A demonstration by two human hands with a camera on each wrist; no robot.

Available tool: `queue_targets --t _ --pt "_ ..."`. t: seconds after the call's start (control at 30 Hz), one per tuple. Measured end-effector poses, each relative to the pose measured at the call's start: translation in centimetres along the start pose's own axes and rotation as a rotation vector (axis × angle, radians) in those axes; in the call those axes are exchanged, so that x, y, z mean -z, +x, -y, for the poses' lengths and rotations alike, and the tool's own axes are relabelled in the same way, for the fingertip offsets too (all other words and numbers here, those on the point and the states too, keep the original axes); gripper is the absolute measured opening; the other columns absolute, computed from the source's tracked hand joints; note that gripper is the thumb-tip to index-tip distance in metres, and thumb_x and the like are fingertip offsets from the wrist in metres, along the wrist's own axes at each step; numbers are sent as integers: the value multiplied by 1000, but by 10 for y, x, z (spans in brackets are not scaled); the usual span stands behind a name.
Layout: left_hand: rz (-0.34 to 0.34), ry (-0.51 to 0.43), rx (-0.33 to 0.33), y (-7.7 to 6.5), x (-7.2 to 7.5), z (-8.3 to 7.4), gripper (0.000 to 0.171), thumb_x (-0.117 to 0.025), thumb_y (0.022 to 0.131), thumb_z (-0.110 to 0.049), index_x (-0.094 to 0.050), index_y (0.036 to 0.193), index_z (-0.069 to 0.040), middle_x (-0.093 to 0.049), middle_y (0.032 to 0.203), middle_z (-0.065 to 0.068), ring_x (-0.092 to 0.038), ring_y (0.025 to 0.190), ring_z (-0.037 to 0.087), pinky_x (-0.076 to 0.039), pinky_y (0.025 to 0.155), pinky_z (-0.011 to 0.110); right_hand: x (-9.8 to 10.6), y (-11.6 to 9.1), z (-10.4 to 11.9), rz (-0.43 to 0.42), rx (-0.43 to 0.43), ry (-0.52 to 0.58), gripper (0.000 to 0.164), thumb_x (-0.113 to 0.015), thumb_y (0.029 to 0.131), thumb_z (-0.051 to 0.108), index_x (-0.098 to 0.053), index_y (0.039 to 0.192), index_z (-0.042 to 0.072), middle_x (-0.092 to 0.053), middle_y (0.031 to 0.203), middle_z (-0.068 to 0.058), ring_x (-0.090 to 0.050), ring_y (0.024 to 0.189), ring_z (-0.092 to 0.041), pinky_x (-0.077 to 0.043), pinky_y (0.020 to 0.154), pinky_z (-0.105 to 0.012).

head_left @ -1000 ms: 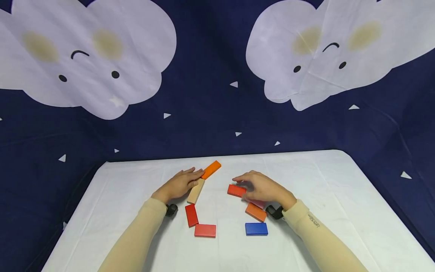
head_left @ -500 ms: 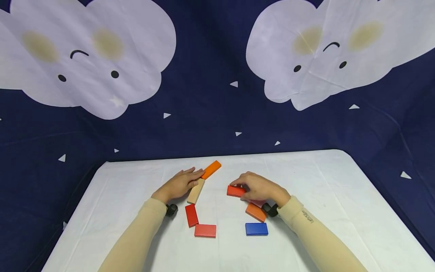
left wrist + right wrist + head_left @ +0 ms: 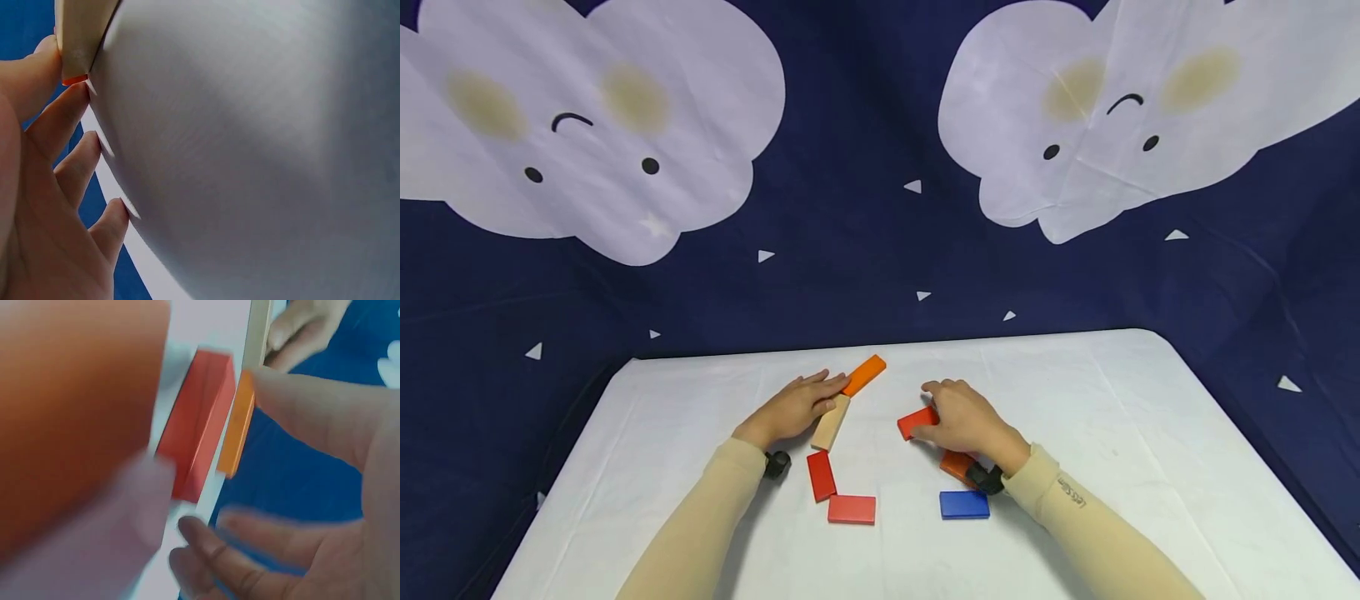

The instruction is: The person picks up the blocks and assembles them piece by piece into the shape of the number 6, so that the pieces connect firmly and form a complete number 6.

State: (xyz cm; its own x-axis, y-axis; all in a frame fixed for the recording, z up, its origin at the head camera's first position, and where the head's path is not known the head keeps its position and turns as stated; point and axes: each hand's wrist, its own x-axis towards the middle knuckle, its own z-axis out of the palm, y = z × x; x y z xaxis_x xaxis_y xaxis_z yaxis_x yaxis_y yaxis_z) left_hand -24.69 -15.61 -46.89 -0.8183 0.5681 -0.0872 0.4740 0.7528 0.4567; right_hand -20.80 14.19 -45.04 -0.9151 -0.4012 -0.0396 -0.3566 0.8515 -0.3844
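Note:
In the head view my left hand (image 3: 793, 410) lies with straight fingers against a natural wood block (image 3: 831, 423) and an orange block (image 3: 865, 375). The left wrist view shows its thumb beside the wood block (image 3: 84, 31), fingertips on the tablecloth. My right hand (image 3: 967, 421) is over a bright red block (image 3: 917, 422), thumb at the near side and fingers spread beyond. In the right wrist view, the red block (image 3: 197, 425) lies between the thumb (image 3: 319, 412) and the other fingers, with gaps around it. A blurred pink block (image 3: 106, 519) is close to the camera.
A dark red block (image 3: 822, 476) and a light red block (image 3: 852, 510) continue the left row. On the right, an orange block (image 3: 957, 467) lies partly under the wrist camera, with a blue block (image 3: 964, 505) nearer. White cloth covers the table (image 3: 700, 392); a navy curtain (image 3: 850, 208) hangs behind.
The bright red block has turned, its right end swinging away from me. My right hand closed in on it, shifted slightly left, then spread its fingers. My left hand stays put.

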Motion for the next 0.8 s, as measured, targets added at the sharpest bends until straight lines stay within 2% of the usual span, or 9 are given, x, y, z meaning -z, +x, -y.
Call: queue_targets --t 0.13,0.27,0.4,0.53,0.63,0.8 --pt "-7 -2 -2 -1 0 1 50 -51 106 -21 -41 155 -11 -40 158 5 -28 149 34 -17 120 61 -6 0 12 -22 -79 -9 71 -81 80 47 -63 120 -9 -66 99 -15 -55 86 -27 -52 77 -41" --pt "1 -1 -4 0 0 1 50 -50 107 -23 -40 155 -12 -40 158 4 -28 149 33 -17 120 60 -12 1 19 -31 -133 -56 65 -83 77 51 -64 101 -7 -56 81 -9 -51 78 -26 -48 66 -38" --pt "9 -7 10 0 0 1 51 -51 106 -24 -40 155 -13 -39 159 3 -27 150 32 -16 121 59 -16 3 21 -44 -134 -76 59 -86 75 48 -65 92 -4 -55 78 -9 -50 77 -25 -47 65 -37" --pt "13 -7 15 0 1 -1 51 -50 107 -24 -40 155 -13 -39 159 3 -26 150 32 -16 121 59 -15 1 20 -57 -134 -54 54 -87 73 45 -66 91 -3 -55 77 -7 -50 75 -24 -46 65 -36" --pt "18 -10 24 0 2 -2 51 -50 107 -26 -39 155 -14 -38 159 2 -26 151 31 -15 121 57 -13 -3 20 -75 -120 -28 55 -87 73 44 -67 94 -3 -55 76 -5 -49 74 -22 -45 64 -33" --pt "17 -4 19 0 2 -1 51 -50 107 -24 -40 155 -13 -39 159 3 -26 150 32 -15 121 58 -10 -13 21 -125 -64 -12 55 -86 74 45 -69 97 -3 -55 74 -4 -49 70 -20 -43 61 -31"
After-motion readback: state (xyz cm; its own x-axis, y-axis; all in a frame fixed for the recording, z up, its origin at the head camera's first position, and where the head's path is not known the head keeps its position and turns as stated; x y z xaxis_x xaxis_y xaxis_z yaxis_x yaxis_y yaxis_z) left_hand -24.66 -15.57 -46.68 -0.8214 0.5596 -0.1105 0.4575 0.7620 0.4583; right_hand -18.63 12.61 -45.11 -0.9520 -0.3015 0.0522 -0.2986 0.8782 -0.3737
